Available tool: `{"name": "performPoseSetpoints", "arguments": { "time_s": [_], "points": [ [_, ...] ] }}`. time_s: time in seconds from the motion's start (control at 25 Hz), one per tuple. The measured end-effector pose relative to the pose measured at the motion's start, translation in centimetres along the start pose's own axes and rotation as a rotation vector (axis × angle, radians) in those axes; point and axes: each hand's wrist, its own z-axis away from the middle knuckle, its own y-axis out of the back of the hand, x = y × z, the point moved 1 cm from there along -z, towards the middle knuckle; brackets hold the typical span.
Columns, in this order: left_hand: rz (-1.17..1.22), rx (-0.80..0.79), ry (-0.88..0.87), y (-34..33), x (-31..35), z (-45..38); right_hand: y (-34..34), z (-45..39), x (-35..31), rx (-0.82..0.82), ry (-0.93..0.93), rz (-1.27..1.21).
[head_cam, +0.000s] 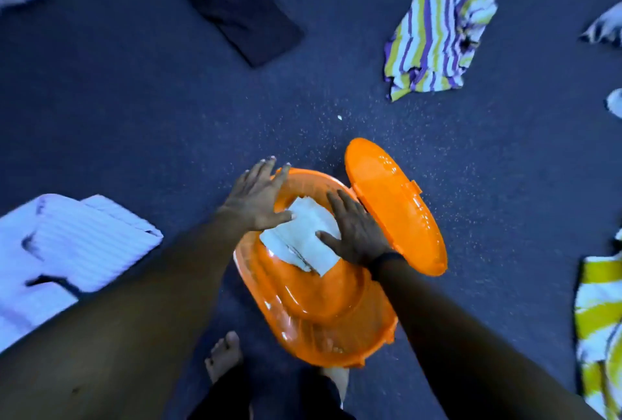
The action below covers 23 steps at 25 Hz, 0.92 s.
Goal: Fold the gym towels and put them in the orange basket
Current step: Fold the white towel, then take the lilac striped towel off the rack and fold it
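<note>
A folded white towel (303,238) lies inside the orange basket (313,305) on the floor, its right edge hidden under the right hand (356,234). Both hands are spread flat; the left hand (257,196) covers the basket's far rim. The lid (393,204) hangs open. A yellow striped towel (599,325) is cut off at right.

Orange, white and stripes on a dark blue floor

The basket (313,305) and its lid (393,204) are translucent orange; the folded towel (303,238) inside is white. The carpeted floor (168,110) is dark blue, flecked with pale specks. One towel (437,36) has purple, lime-green and white stripes, another (599,318) yellow and white bands; one cloth (242,12) is black, and one (67,244) is pale lavender-white with fine stripes.
</note>
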Motion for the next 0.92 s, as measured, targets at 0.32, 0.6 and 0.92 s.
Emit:
{"name": "performPoseSetpoints", "arguments": {
  "time_s": [0.32, 0.6, 0.92],
  "points": [
    [0.307, 0.506, 0.330, 35.8, -2.2, 26.9, 38.7, 8.2, -21.1, 0.203, 0.178, 0.047],
    [0.393, 0.886, 0.611, 52.1, -8.5, 55.6, 55.7, 20.6, -47.2, 0.307, 0.505, 0.134],
    [0.436, 1.036, 1.061, 46.3, -10.5, 90.6, 51.0, 38.6, -72.4, 0.199, 1.002, 0.170]
  ]
}}
